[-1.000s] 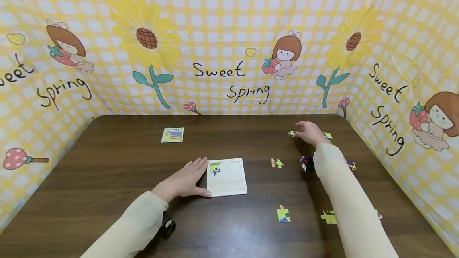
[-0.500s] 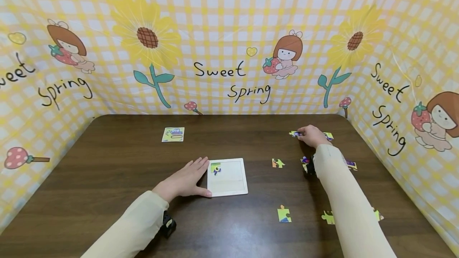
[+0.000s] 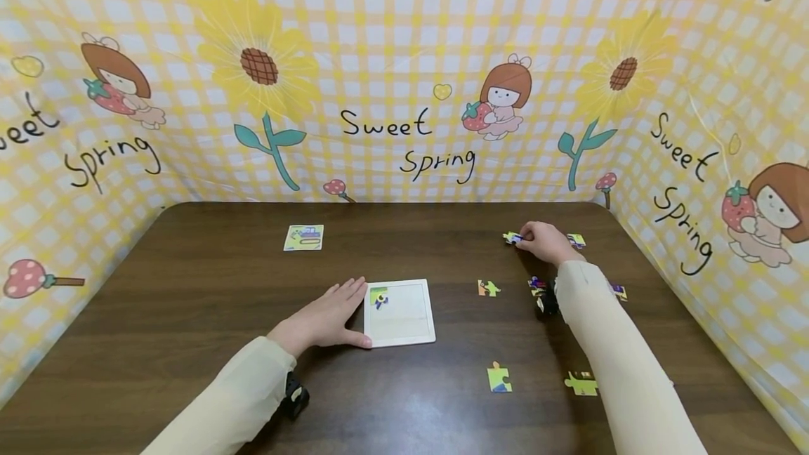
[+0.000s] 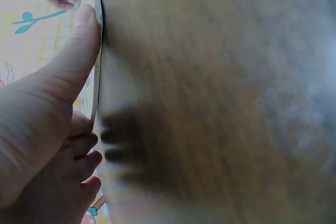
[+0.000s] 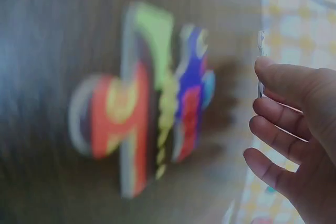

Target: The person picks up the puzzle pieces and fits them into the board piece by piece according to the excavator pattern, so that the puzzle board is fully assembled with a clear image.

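Observation:
My right hand [image 3: 545, 241] pinches a jigsaw piece [image 3: 512, 238] between thumb and fingers at the far right of the table. In the right wrist view that piece [image 5: 260, 43] shows edge-on, lifted off the table, with the other fingers loosely bent below. My left hand [image 3: 321, 318] lies at the left side of a white square puzzle tray [image 3: 404, 318], straight fingers at its upper corner and thumb at its lower one. The left wrist view shows the thumb [image 4: 79, 45] along the tray's edge. One green piece [image 3: 379, 298] sits in the tray's upper left corner.
More jigsaw pieces lie spread on the right: a green-orange one [image 3: 489, 288], a purple one [image 3: 536, 284], one behind the hand [image 3: 576, 241], and near ones [image 3: 499, 378] [image 3: 580, 383]. The right sleeve [image 3: 616, 350] covers part of that area. A small picture card [image 3: 304, 237] lies back left.
My right hand has closed its thumb and fingers on the jigsaw piece and lifted it slightly, shifting a little left. The left hand and the tray stay put.

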Demonstrator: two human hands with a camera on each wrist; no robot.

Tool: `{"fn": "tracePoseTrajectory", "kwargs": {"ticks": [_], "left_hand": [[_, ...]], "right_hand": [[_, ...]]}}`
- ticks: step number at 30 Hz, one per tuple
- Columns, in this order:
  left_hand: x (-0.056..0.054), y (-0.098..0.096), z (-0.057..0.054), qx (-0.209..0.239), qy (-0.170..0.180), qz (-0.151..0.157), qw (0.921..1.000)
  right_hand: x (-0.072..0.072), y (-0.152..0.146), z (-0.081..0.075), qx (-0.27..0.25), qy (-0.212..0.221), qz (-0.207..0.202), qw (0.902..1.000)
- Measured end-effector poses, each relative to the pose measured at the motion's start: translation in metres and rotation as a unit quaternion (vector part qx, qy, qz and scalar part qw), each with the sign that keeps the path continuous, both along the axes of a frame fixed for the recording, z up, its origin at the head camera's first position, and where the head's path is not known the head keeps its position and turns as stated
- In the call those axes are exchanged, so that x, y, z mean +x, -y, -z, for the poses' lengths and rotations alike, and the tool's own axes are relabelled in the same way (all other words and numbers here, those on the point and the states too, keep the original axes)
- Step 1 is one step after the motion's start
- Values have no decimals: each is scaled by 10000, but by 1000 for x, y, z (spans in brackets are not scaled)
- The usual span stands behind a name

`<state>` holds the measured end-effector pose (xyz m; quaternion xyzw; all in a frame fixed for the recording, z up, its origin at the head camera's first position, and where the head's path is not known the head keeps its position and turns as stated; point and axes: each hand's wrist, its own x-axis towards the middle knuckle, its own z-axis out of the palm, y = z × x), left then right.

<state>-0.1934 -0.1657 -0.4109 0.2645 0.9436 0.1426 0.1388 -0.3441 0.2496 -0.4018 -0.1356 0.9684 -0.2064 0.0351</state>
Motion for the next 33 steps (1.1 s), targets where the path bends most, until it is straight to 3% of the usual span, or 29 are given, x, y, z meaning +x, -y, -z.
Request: {"fn": "tracePoseTrajectory", "kwargs": {"ticks": [14,24,33], "left_hand": [[-1,-1,1,-13,53,-30,10000],[-1,0,0,47,56,8,10000],[0,-1,-1,57,90,-15,9999]], "right_hand": [[40,91,-30,-756,-423,-1104,9901],[73,147,-24,-125,-611,-1975,9783],[89,175,-12,242,-573,-2452,9675]]}}
